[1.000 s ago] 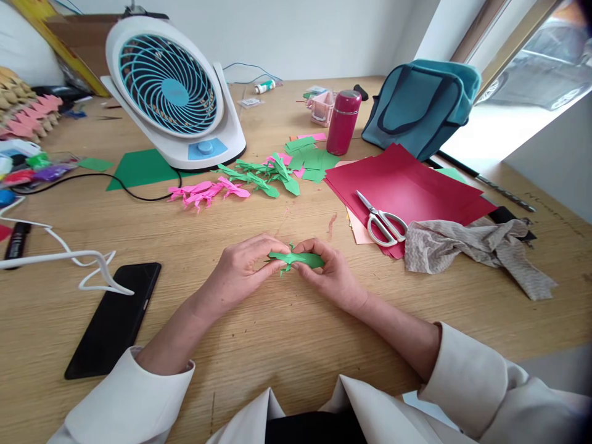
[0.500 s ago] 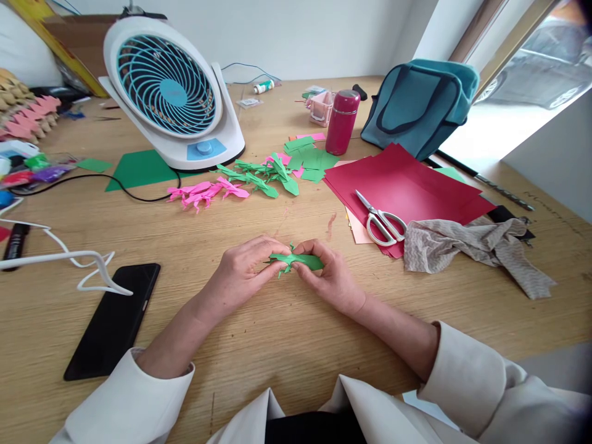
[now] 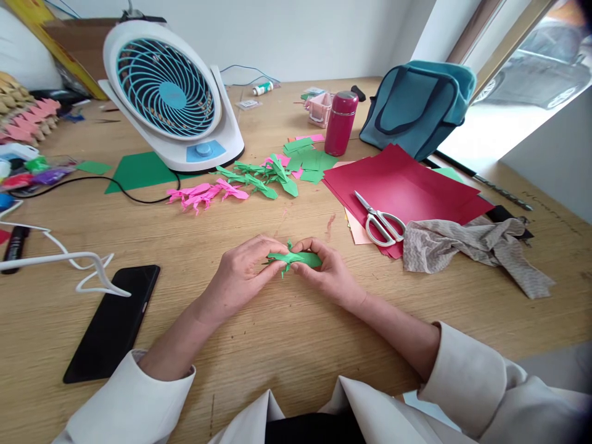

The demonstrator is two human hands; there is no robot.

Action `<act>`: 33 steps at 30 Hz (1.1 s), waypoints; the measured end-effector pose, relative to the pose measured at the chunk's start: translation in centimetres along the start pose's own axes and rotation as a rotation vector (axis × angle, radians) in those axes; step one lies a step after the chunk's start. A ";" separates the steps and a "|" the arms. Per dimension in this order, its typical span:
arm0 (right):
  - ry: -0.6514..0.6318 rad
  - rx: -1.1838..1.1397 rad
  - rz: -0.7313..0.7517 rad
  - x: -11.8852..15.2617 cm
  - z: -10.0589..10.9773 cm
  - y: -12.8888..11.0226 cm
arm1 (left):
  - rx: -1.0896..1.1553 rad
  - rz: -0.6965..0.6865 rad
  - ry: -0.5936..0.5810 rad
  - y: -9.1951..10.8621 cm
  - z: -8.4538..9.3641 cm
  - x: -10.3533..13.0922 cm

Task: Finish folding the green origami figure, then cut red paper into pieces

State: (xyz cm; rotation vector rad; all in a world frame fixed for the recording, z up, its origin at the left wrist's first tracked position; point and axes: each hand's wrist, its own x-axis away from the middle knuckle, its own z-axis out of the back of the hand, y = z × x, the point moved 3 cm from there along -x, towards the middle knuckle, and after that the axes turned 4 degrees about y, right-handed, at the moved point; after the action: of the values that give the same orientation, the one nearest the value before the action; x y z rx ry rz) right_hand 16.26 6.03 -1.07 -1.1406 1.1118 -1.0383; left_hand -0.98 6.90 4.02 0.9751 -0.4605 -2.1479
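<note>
"What can you count from way over there?"

"From my seat I count a left hand (image 3: 238, 266) and a right hand (image 3: 338, 276). That makes two."

"How many green folded paper critters (image 3: 306, 258)?"

"One held, and at least three more in a green pile (image 3: 263, 186). They overlap, so I can't tell just how many."

"Pink folded critters (image 3: 198, 196)?"

"At least two, all tangled up."

"Red sheets (image 3: 402, 179)?"

"More than one. I can't tell how many."

"Any singles?"

"I see one fan (image 3: 172, 95), one flask (image 3: 341, 126), one bag (image 3: 416, 102), one phone (image 3: 111, 333), one pair of scissors (image 3: 375, 214), and one marker (image 3: 16, 248)."
</note>
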 end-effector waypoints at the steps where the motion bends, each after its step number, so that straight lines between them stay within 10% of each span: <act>1: 0.009 0.009 0.015 -0.1 0.1 0.0 | 0.001 0.004 0.005 0.0 0.0 0.0; 33: 0.023 -0.246 -0.026 -0.2 0.2 0.4 | -0.134 -0.054 -0.011 -0.5 0.5 -0.3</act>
State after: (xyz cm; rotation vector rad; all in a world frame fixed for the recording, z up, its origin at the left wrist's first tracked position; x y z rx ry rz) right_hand 16.46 6.34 -1.45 -1.3430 1.2720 -0.9546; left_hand -1.45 7.48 4.25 0.9101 -0.2944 -2.2023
